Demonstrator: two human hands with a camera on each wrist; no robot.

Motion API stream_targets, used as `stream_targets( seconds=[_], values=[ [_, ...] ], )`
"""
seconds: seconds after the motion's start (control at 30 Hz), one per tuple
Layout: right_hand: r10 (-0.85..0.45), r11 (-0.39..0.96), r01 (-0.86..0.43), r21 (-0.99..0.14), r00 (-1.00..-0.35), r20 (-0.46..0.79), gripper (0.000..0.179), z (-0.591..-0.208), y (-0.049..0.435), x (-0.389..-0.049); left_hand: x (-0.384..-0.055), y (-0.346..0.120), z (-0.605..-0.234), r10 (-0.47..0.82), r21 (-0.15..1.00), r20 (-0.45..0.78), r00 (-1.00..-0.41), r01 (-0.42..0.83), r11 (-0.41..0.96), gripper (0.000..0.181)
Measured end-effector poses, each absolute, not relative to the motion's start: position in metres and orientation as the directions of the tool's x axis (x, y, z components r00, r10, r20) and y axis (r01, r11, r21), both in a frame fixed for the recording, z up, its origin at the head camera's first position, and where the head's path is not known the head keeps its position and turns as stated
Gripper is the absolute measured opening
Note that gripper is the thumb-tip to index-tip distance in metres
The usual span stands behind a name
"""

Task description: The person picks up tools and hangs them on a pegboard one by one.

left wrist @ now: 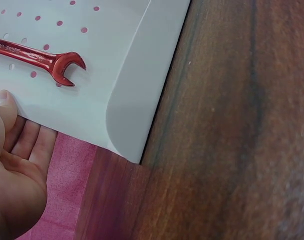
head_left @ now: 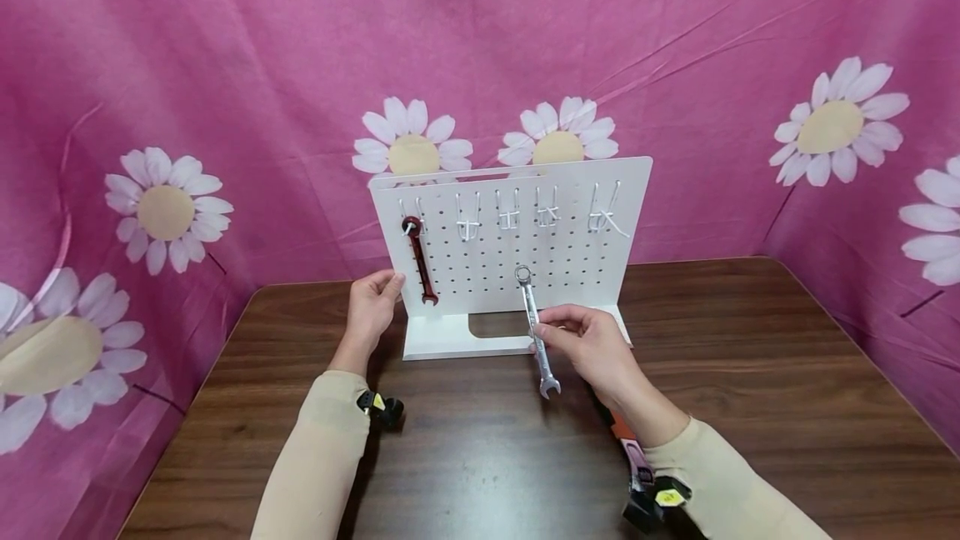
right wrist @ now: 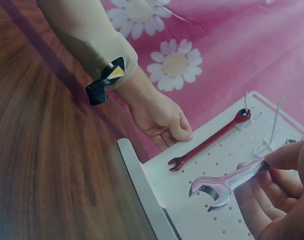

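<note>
A white pegboard (head_left: 489, 303) stands upright on the table. My left hand (head_left: 371, 307) grips its left edge, thumb on the front face and fingers behind. A red wrench (head_left: 421, 263) hangs by its ring end from the leftmost hook; its open jaw points down, near the left thumb in the left wrist view. My right hand (head_left: 592, 344) pinches a silver combination wrench (head_left: 531, 307) mid-shaft in front of the board. Its ring end is up and its open end down, tilted slightly. In the right wrist view the fingers hide part of the silver wrench (right wrist: 216, 189).
Several more white wire hooks (head_left: 468, 227) line the board's upper part, the rightmost one (head_left: 604, 219) slightly askew. An orange, pink and black object (head_left: 633, 448) lies partly hidden under my right forearm. Behind the brown wooden table (head_left: 465, 448) hangs a pink flowered cloth (head_left: 480, 40).
</note>
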State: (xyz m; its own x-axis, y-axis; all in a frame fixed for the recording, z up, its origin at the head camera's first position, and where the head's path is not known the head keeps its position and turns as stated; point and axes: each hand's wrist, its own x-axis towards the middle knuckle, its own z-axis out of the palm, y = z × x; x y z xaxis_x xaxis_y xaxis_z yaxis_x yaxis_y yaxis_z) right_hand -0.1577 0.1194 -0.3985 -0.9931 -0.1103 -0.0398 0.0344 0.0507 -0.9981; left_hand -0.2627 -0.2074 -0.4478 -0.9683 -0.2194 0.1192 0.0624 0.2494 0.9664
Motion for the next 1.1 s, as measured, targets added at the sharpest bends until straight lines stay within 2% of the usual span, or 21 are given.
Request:
stream_targets(
  seconds=[0.47, 1.1],
  values=[
    [-0.165, -0.059, 0.031, -0.998, -0.986, -0.021, 0.025, -0.391, 0.085, -0.172, -0.261, -0.207, -0.446, -0.219, 0.965, 0.128, -0.967, 0.070, 0.254, 0.025],
    [-0.226, -0.134, -0.008, -0.991, -0.973, 0.038, 0.023, -0.365, 0.061, -0.171, -0.262, -0.207, -0.447, -0.223, 0.965, 0.102, -0.970, 0.042, 0.257, 0.026]
  ],
)
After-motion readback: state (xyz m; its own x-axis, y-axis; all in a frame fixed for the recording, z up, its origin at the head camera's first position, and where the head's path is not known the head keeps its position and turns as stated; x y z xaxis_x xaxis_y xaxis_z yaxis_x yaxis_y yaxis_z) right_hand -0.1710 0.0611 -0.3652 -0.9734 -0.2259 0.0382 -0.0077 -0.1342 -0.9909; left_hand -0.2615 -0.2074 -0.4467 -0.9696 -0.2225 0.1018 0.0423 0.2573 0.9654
